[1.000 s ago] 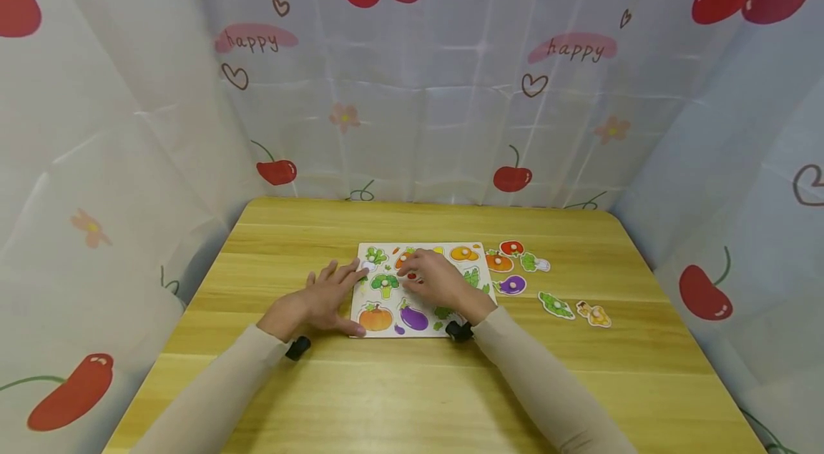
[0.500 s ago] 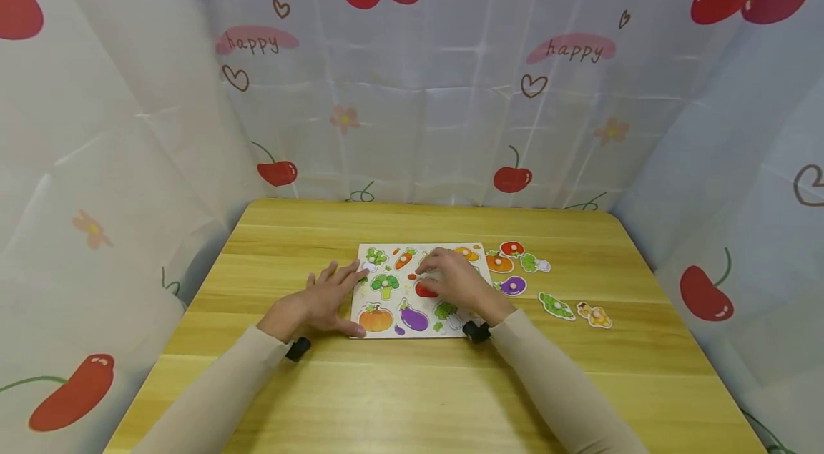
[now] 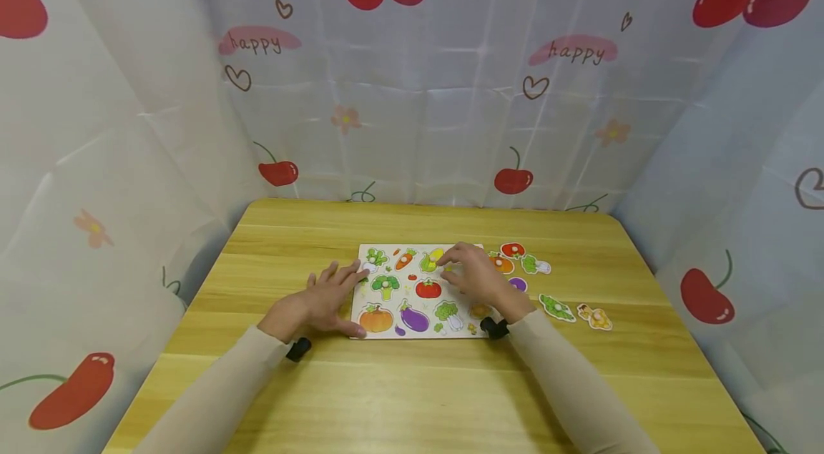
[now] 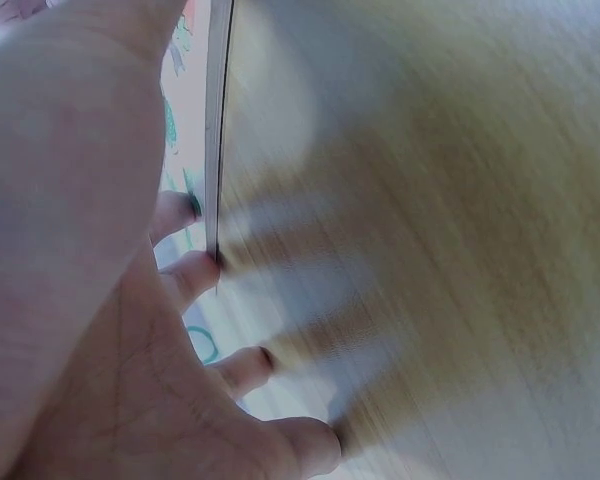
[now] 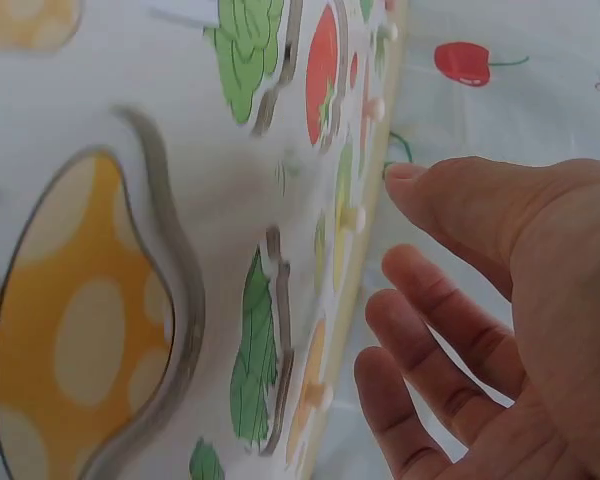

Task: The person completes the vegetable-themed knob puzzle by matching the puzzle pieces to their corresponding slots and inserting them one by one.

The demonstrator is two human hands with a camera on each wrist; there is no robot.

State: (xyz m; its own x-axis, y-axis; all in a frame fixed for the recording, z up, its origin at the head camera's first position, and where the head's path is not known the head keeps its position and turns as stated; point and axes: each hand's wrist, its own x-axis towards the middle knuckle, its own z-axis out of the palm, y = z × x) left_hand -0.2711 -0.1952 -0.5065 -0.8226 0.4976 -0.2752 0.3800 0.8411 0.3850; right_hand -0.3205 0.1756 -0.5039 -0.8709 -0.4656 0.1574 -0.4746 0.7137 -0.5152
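A white puzzle board (image 3: 399, 332) with vegetable pictures lies on the table. My left hand (image 3: 325, 300) rests on its left edge, fingers spread; in the left wrist view the fingertips (image 4: 242, 370) reach past the edge onto the tabletop. Above the board's right half my right hand (image 3: 475, 272) hovers, fingers loosely bent and holding nothing. Just left of those fingers is the corn (image 3: 431, 260). In the right wrist view, the corn's knob (image 5: 353, 218) stands up beside the thumb, with a gap between. The carrot (image 3: 405, 259) and tomato picture (image 3: 428, 289) show too; my right hand hides the board's upper right.
Loose pieces lie right of the board: a tomato piece (image 3: 513, 250), a cabbage (image 3: 535, 264), a partly covered pumpkin (image 3: 502, 264), an eggplant (image 3: 518, 284), a green pod (image 3: 557, 308) and a yellow-orange piece (image 3: 595, 317). Printed curtains (image 3: 412, 118) surround the wooden table (image 3: 386, 397).
My right hand has moved rightward from beside the carrot to beyond the corn, uncovering the carrot, tomato picture and corn. My left hand has stayed put.
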